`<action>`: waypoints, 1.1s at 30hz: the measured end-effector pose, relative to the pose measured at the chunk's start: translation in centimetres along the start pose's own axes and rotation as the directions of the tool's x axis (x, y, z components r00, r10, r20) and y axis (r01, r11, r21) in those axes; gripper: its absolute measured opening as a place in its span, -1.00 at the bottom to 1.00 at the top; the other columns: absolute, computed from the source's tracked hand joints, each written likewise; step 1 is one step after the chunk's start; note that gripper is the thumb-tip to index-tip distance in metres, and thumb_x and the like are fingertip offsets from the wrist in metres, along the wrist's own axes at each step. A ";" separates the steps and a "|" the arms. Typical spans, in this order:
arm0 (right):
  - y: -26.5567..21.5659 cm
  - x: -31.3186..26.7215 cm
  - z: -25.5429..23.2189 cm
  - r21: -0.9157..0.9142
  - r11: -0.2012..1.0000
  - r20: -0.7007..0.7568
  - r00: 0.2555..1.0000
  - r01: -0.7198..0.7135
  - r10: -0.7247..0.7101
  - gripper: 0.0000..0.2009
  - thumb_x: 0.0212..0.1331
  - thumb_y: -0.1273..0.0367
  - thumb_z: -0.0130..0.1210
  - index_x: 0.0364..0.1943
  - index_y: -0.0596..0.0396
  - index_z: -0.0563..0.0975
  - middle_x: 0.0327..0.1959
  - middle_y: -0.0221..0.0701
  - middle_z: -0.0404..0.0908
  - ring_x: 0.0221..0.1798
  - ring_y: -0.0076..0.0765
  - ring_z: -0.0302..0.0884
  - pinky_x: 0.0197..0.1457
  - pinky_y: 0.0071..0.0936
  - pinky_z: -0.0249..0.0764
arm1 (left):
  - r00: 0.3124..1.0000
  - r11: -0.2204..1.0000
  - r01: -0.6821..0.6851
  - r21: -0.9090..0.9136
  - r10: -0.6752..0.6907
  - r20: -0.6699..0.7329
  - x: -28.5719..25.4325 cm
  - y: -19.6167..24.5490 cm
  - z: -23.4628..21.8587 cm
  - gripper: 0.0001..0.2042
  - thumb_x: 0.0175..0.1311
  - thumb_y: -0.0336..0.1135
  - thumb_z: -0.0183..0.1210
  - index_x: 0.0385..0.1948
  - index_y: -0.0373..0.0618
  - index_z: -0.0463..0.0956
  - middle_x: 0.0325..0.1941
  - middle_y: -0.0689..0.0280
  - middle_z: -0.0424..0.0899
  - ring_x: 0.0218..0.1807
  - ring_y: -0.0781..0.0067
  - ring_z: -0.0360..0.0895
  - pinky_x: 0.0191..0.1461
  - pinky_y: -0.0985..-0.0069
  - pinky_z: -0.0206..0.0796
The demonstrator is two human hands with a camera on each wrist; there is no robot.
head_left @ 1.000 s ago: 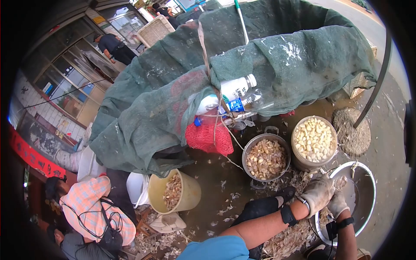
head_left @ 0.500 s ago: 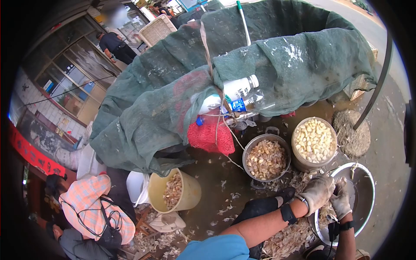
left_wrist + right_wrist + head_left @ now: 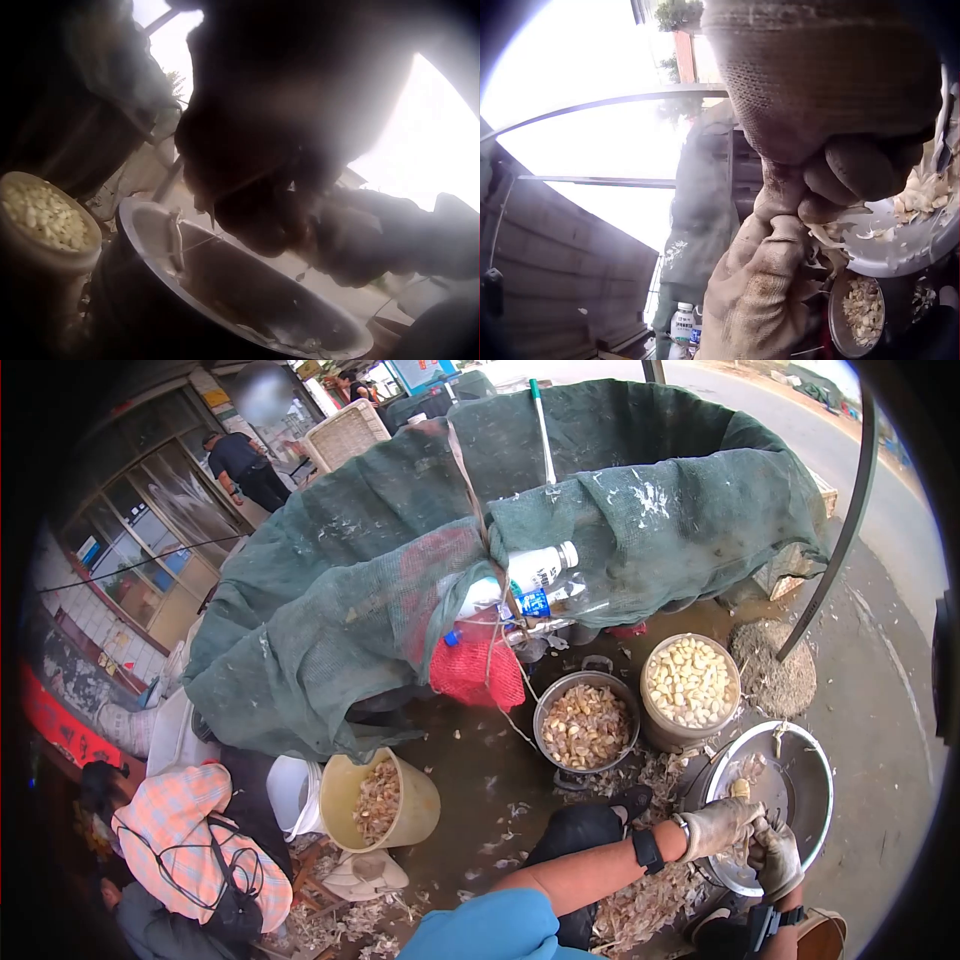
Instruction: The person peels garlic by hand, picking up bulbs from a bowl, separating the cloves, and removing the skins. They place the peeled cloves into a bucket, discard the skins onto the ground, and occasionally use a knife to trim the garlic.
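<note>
Both hands wear pale, dirt-stained knit gloves and meet over the near half of a shiny metal basin (image 3: 822,800). My left hand (image 3: 718,828) pinches garlic with loose papery skin (image 3: 831,247), which is mostly covered by the fingers. Thumb and fingers of my right hand (image 3: 780,865) curl in against the left fingertips and pinch the same garlic. In the right wrist view, the right hand (image 3: 817,90) is above and the left hand (image 3: 754,300) below. Pale peel (image 3: 748,765) lies inside the basin. The left wrist view is dark and blurred around the hands.
A bucket of peeled garlic cloves (image 3: 690,680) and a pot of unpeeled cloves (image 3: 587,725) stand beyond the basin. Peel heaps (image 3: 645,915) cover the ground by my feet. A green-netted cart (image 3: 640,550) spans the back; a cream bucket (image 3: 415,800) and a seated person (image 3: 200,840) are left.
The head view has swung right, so the scene sits further left. Both hands have come back toward the basin's near rim, and peel in the basin now shows beyond them.
</note>
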State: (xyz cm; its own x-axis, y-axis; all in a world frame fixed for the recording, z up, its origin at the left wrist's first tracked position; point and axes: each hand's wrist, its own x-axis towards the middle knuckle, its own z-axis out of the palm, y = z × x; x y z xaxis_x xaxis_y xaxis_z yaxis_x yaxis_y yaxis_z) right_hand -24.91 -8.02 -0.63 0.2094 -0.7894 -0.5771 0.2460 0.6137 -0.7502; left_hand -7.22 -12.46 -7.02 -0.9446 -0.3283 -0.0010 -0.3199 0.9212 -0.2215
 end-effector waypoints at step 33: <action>6.2 -17.5 9.7 -0.604 0.684 0.148 0.901 0.409 -0.408 -0.66 0.44 0.22 -0.06 0.03 0.24 0.50 -0.37 -0.22 0.58 -0.33 -0.34 0.55 -0.19 -0.36 0.49 | 0.850 -0.197 -0.034 -0.980 -0.522 0.075 -15.0 8.8 -13.1 -0.72 0.36 -0.34 0.14 0.05 -0.19 0.54 -0.16 0.37 0.61 -0.21 0.67 0.48 -0.12 0.65 0.36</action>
State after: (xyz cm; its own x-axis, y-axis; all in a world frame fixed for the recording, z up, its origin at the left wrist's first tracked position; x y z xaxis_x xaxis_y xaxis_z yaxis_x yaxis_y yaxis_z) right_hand -17.83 9.73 7.92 0.2283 -0.9593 -0.1663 -0.3174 0.0881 -0.9442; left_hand 3.14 3.31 3.82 -0.6304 -0.7752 0.0413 0.0231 0.0344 0.9991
